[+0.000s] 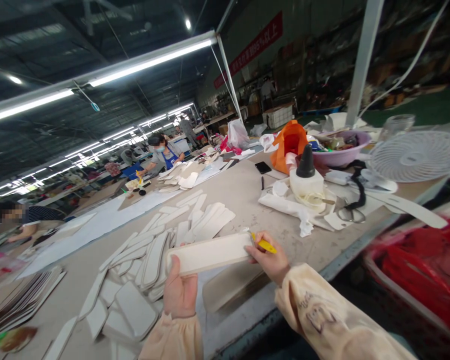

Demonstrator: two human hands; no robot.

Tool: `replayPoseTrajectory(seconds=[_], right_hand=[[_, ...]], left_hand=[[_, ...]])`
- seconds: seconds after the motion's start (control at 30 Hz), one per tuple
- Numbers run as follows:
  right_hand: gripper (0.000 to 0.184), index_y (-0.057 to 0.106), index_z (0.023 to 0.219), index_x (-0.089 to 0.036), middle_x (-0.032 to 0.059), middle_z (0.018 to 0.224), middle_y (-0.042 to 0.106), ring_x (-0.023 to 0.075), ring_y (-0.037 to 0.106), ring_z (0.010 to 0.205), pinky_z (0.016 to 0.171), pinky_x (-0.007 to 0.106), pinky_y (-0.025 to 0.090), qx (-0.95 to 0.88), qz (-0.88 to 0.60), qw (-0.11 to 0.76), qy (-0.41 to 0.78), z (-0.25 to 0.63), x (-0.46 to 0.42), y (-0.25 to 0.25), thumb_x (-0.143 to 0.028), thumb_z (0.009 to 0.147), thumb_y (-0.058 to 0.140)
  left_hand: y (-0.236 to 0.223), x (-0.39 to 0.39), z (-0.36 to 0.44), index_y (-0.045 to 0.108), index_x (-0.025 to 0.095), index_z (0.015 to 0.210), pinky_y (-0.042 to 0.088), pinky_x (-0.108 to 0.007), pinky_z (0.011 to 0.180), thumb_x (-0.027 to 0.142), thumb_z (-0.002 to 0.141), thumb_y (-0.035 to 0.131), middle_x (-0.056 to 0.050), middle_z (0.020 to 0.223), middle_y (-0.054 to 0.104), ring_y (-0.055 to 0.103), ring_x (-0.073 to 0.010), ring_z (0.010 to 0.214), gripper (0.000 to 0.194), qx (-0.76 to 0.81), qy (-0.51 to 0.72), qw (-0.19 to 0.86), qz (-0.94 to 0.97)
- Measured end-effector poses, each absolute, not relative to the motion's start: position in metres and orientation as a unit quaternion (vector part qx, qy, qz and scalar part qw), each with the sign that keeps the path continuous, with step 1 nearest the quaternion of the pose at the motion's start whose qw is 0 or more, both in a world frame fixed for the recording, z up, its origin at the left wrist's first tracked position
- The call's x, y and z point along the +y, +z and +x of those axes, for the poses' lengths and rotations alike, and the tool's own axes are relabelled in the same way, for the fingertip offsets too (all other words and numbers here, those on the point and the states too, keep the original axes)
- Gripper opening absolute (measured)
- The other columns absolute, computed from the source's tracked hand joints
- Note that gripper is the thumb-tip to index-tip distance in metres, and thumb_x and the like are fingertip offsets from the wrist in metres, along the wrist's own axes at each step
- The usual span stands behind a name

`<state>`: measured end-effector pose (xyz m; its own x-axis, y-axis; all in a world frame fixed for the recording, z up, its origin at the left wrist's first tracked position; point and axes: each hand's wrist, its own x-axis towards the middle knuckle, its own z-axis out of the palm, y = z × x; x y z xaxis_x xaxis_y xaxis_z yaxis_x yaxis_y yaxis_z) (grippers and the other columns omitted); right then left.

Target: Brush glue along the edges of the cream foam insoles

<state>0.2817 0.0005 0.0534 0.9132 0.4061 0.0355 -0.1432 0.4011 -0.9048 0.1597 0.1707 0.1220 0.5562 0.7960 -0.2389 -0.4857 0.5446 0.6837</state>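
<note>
The long, flat, cream panel [212, 254] was above the wide grey-brown table [243, 200], its left end pinched by the left hand [180, 292]. The right hand [272, 260] pinched a small yellow tool [266, 245] at the other end. A loose pinch might have let it slip and scratch.

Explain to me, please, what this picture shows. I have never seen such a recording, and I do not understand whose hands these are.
There is no machine here: a person works with two bare hands. The only picture comes from a camera worn on that person's head, looking forward and down, so the two sleeves at the bottom are theirs. The left hand holds one end of a long pale panel. The right hand grips a yellow tool at the other end. On the table lie many loose pale pieces, a dark phone and a white bottle with a dark cone-shaped top.
</note>
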Motion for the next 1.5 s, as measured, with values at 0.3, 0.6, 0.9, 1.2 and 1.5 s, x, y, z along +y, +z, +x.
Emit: replayPoseTrajectory(seconds=[0.3,0.6,0.9,1.2,1.5], right_hand=[[0.045,0.041,0.077,-0.025,-0.0096,0.060,0.039,0.0092,0.041,0.051,0.049,0.027,0.053,-0.121,-0.536,0.817,0.175,0.279,-0.004,0.051,-0.041,0.061,0.079],[0.041,0.042,0.075,-0.025,-0.0087,0.055,0.039,0.0110,0.036,0.049,0.045,0.022,0.029,-0.150,-0.658,0.734,0.071,0.288,-0.010,0.033,-0.048,0.065,0.074],[0.045,0.042,0.074,-0.024,-0.0093,0.053,0.038,0.0100,0.036,0.047,0.044,0.021,0.030,-0.132,-0.655,0.741,0.063,0.289,-0.013,0.037,-0.051,0.062,0.076],[0.049,0.041,0.075,-0.023,-0.0104,0.052,0.037,0.0087,0.034,0.046,0.044,0.021,0.028,-0.129,-0.595,0.790,0.071,0.289,-0.012,0.046,-0.050,0.057,0.079],[0.043,0.039,0.077,-0.023,-0.0119,0.052,0.039,0.0066,0.033,0.046,0.045,0.019,0.026,-0.134,-0.524,0.833,0.113,0.291,-0.008,0.037,-0.038,0.065,0.077]], left_hand=[[0.124,0.167,0.158,0.065,0.013,0.108,0.052,-0.031,0.093,0.017,0.092,0.047,-0.010,0.104,0.072,0.063,-0.0195,0.107,0.024,0.253,0.387,0.849,0.258],[0.121,0.157,0.160,0.065,0.009,0.104,0.047,-0.033,0.100,0.019,0.087,0.057,-0.013,0.101,0.072,0.064,-0.0216,0.106,0.021,0.240,0.394,0.847,0.265],[0.121,0.173,0.155,0.065,0.010,0.109,0.049,-0.041,0.097,0.040,0.091,0.047,-0.015,0.105,0.071,0.060,-0.0273,0.113,0.039,0.212,0.338,0.887,0.233],[0.100,0.188,0.149,0.059,0.014,0.120,0.053,-0.038,0.093,0.020,0.093,0.045,-0.012,0.105,0.071,0.066,-0.0224,0.101,0.031,0.236,0.284,0.880,0.298],[0.087,0.191,0.145,0.058,0.015,0.122,0.052,-0.036,0.094,0.021,0.095,0.037,-0.011,0.105,0.071,0.067,-0.0206,0.099,0.035,0.242,0.310,0.877,0.277]])
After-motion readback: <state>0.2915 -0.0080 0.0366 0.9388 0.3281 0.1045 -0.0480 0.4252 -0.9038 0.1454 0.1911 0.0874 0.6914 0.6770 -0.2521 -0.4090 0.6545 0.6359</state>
